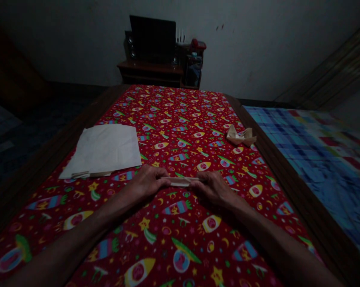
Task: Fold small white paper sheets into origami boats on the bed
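Note:
A narrow strip of folded paper [180, 181] stretches between my two hands, low over the red patterned cloth [180, 223]. My left hand [150, 179] pinches its left end between thumb and fingers. At the right end, my right hand [213, 185] grips it the same way. The ends of the strip are hidden by my fingers. Beyond my left hand lies a stack of pale paper sheets [109, 149], its lower edge facing me. A folded paper boat shape [241, 136] stands on the cloth beyond my right hand.
Dark wooden edging [287, 187] runs along the cloth-covered surface. Against the far wall, a low desk [151, 68] bears a dark monitor [153, 38], speakers and a red telephone [198, 44]. A blue checked cloth [287, 135] spreads out at the right.

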Tool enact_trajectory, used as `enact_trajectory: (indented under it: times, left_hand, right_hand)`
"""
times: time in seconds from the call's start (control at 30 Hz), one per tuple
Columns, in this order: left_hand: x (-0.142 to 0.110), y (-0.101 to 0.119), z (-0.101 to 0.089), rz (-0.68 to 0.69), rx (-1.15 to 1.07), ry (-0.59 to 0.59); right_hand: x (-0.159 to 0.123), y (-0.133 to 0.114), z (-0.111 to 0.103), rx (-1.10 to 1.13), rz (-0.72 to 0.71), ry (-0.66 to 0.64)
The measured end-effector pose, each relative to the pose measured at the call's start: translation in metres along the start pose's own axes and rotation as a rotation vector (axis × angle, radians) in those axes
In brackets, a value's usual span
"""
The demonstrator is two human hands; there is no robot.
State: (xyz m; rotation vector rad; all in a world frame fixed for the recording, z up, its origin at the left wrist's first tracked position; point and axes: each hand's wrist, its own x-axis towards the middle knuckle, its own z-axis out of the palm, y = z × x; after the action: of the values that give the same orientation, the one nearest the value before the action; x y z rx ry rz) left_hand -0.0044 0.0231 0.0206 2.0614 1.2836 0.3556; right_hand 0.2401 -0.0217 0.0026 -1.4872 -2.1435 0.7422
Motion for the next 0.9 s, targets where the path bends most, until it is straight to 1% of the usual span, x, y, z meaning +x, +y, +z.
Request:
enact_trajectory:
  times: [0.07, 0.13, 0.27, 0.33, 0.4, 0.47, 0.57, 0.67, 0.8, 0.9]
  left_hand:
    - [0.002, -0.001, -0.005, -0.024, -0.048, 0.018]
    - [0.005, -0.002, -0.008, -0.018, -0.117, 0.015]
    - [0.008, -0.004, -0.006, 0.073, -0.332, -0.048]
    - [0.009, -0.003, -0.003, 0.118, -0.365, -0.061]
    - [0.008, 0.0, 0.002, 0.15, -0.286, -0.039]
    - [0.007, 0.004, 0.009, 0.186, -0.126, 0.006]
    - [0.005, 0.008, 0.02, 0.234, 0.085, 0.076]
    - [0.005, 0.009, 0.024, 0.235, 0.107, 0.104]
    - [0.007, 0.006, 0.021, 0.147, 0.1, 0.088]
    - [0.007, -0.001, 0.016, 0.166, 0.129, 0.088]
  right_hand:
    - [0.001, 0.003, -0.002, 0.001, -0.004, 0.019]
    - [0.002, 0.006, -0.003, -0.002, -0.002, 0.029]
    - [0.003, 0.008, -0.001, -0.019, 0.016, 0.04]
    - [0.003, 0.007, 0.0, -0.019, 0.026, 0.038]
    - [0.004, 0.006, 0.001, -0.018, 0.031, 0.033]
    - [0.004, 0.004, 0.003, -0.015, 0.02, 0.022]
    - [0.007, -0.001, 0.005, -0.023, -0.042, 0.018]
    - [0.009, -0.006, 0.007, -0.054, -0.108, 0.028]
    - [0.01, -0.008, 0.006, -0.073, -0.07, -0.014]
    - [0.008, -0.005, 0.004, -0.083, -0.083, -0.017]
